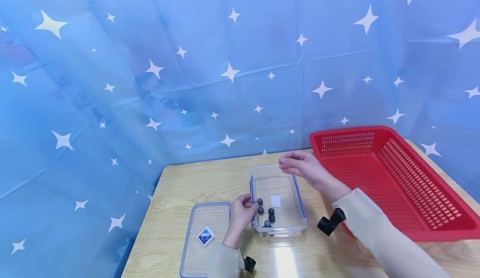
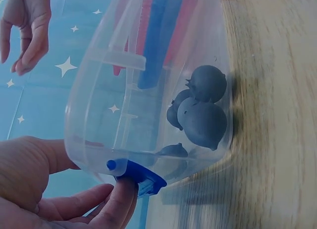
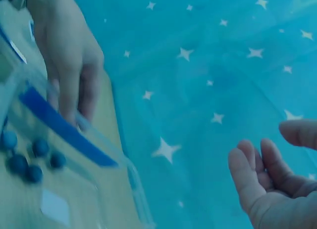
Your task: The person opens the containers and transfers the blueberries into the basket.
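A clear plastic food container (image 1: 288, 214) with blue side latches stands on the table. Several dark blue-grey balls (image 1: 271, 218), like blueberries with small nubs, lie inside at its near left; a small white square (image 1: 275, 201) also shows there. At the left side, my left hand (image 1: 241, 214) grips the container's wall, its thumb against the wall and its fingers at a blue latch (image 2: 141, 178). My right hand (image 1: 300, 166) hovers over the far right corner, fingers loosely bent, holding nothing; the right wrist view shows a gap between its thumb and fingers (image 3: 247, 177).
A clear lid (image 1: 202, 217) with a blue rim and a blue-and-white diamond label (image 1: 205, 236) lies flat left of the container. On the right sits a large red plastic basket (image 1: 360, 174). A blue star-patterned curtain (image 1: 210, 82) hangs behind the wooden table (image 1: 176, 190).
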The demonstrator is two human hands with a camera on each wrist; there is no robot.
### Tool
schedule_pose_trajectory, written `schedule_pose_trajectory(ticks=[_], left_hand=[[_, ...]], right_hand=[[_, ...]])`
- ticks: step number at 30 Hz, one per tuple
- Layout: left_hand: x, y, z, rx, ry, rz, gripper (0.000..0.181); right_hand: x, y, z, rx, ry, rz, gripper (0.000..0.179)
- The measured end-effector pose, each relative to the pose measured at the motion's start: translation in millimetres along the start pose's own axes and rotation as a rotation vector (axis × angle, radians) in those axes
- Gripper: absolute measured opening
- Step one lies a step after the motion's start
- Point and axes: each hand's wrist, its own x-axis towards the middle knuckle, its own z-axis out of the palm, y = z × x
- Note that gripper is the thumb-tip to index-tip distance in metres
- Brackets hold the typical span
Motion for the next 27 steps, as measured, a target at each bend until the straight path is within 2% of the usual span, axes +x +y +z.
schedule_pose_trajectory(ticks=[5, 10, 13, 19, 27], left_hand=[[0.2, -0.6, 0.3, -0.005, 0.003, 0.002, 0.031], [0.3, -1.1, 1.6, -0.022, -0.003, -0.001, 0.030], [0.2, -2.2, 2.2, -0.028, -0.003, 0.008, 0.029], [0.1, -3.0, 2.4, -0.025, -0.008, -0.003, 0.029], [0.9, -3.4, 1.5, -0.026, -0.005, -0.011, 0.028]], right_hand=[[5.2, 19.5, 20.5, 0.102, 0.006, -0.010, 0.021], [15.0, 44.7, 29.9, 0.156, -0.026, -0.023, 0.024], [22.2, 59.9, 33.9, 0.180, -0.016, -0.005, 0.026], [37.0, 84.8, 39.0, 0.156, 0.024, 0.047, 0.029], [53.6, 106.6, 43.2, -0.001, 0.078, 0.105, 0.032]])
